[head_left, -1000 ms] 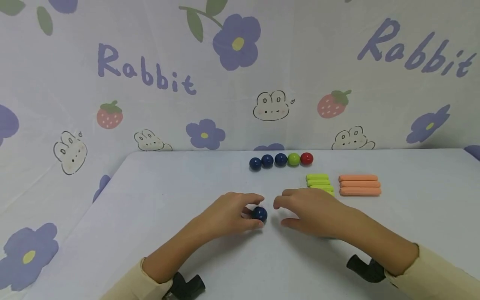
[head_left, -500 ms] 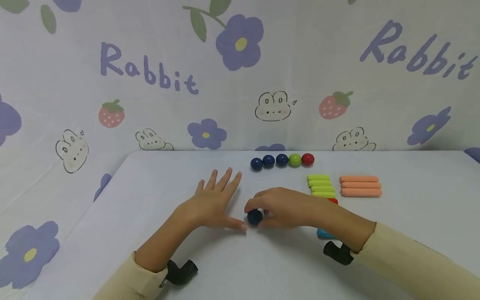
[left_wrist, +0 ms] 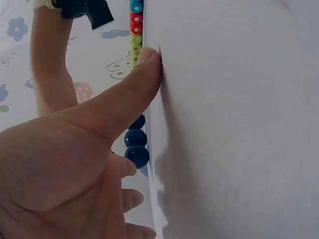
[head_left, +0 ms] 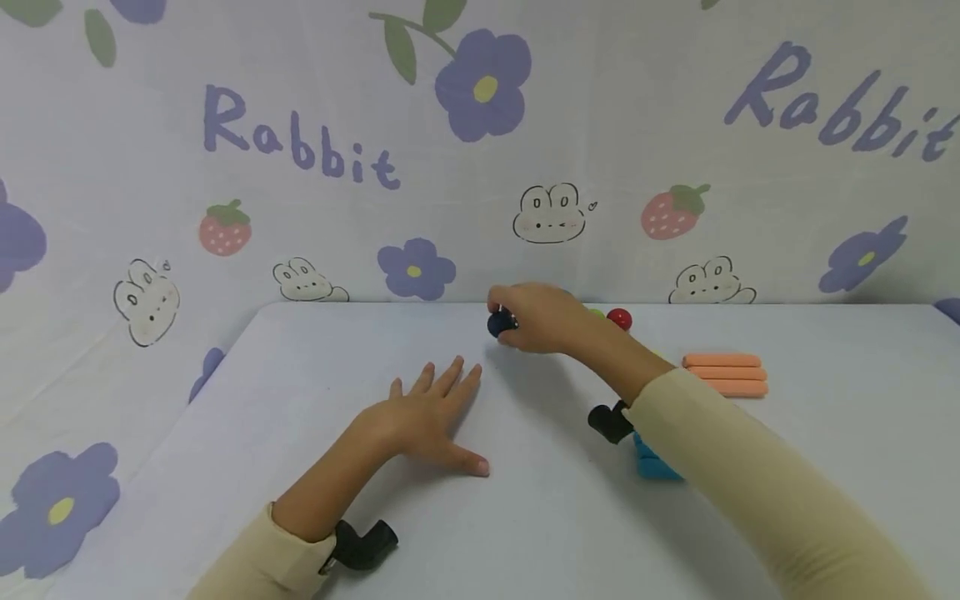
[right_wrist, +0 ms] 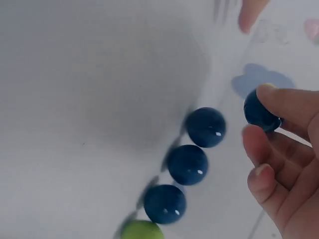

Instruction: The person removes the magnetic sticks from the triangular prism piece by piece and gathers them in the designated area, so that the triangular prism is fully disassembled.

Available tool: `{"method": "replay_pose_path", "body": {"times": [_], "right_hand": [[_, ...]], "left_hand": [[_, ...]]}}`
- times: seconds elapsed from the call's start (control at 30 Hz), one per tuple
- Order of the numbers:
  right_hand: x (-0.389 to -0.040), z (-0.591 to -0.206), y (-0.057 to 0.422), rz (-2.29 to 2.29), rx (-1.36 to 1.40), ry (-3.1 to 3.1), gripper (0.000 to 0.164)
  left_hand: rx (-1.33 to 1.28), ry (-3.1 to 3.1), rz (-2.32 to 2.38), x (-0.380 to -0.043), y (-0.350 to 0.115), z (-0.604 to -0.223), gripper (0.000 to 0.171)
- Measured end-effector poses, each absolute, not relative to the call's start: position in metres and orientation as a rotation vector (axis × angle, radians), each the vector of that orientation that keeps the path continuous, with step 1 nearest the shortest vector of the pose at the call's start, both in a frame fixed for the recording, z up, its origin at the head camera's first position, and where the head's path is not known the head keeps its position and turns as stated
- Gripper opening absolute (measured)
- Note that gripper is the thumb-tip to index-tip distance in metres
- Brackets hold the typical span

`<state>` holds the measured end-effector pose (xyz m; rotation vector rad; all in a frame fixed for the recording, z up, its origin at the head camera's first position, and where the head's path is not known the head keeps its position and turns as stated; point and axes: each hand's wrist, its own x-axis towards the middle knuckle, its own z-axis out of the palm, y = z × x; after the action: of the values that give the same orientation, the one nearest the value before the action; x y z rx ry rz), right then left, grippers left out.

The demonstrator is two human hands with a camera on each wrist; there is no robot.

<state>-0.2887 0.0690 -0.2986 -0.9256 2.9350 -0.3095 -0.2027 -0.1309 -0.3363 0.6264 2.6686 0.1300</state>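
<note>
Between thumb and fingers, my right hand [head_left: 543, 318] pinches a dark blue ball [right_wrist: 261, 110] near the table's far edge. In the right wrist view, three more blue balls [right_wrist: 188, 165] and a green ball [right_wrist: 142, 231] line up beside it; the held one is apart from them. A red ball [head_left: 619, 319] closes the row on the right, while the hand covers most of the others in the head view. My left hand [head_left: 420, 423] has its fingers spread over the table, left of the middle, and holds nothing.
Orange clay sticks [head_left: 725, 375] lie together at the right of the white table [head_left: 555, 517]. Blue sticks [head_left: 657, 463] show partly under the right sleeve. Red sticks [left_wrist: 136, 23] and yellow-green sticks [left_wrist: 136, 44] appear in the left wrist view.
The left hand had the ball, then let go and spread its fingers. The right hand took the ball and carried it away from the body, to the left end of the row.
</note>
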Motion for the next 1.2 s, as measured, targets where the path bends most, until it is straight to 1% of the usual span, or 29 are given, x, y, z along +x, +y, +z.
{"method": "replay_pose_path", "body": {"times": [0.1, 0.23, 0.5, 0.83, 1.2], "right_hand": [[-0.303, -0.305, 0.062, -0.263, -0.862, 2.935, 0.037], [-0.311, -0.314, 0.054, -0.158, -0.838, 2.919, 0.036], [-0.311, -0.32, 0.05, -0.151, -0.823, 2.924, 0.038], [-0.312, -0.327, 0.058, -0.254, -0.758, 2.885, 0.042], [-0.312, -0.329, 0.065, -0.324, -0.763, 2.873, 0.05]], "left_hand": [[0.622, 2.667, 0.135, -0.201, -0.129, -0.336, 0.117], [0.617, 2.657, 0.141, -0.198, -0.126, -0.333, 0.113], [0.616, 2.651, 0.123, -0.197, -0.123, -0.33, 0.104], [0.6, 2.638, 0.142, -0.197, -0.124, -0.332, 0.105], [0.594, 2.641, 0.14, -0.197, -0.123, -0.333, 0.105]]}}
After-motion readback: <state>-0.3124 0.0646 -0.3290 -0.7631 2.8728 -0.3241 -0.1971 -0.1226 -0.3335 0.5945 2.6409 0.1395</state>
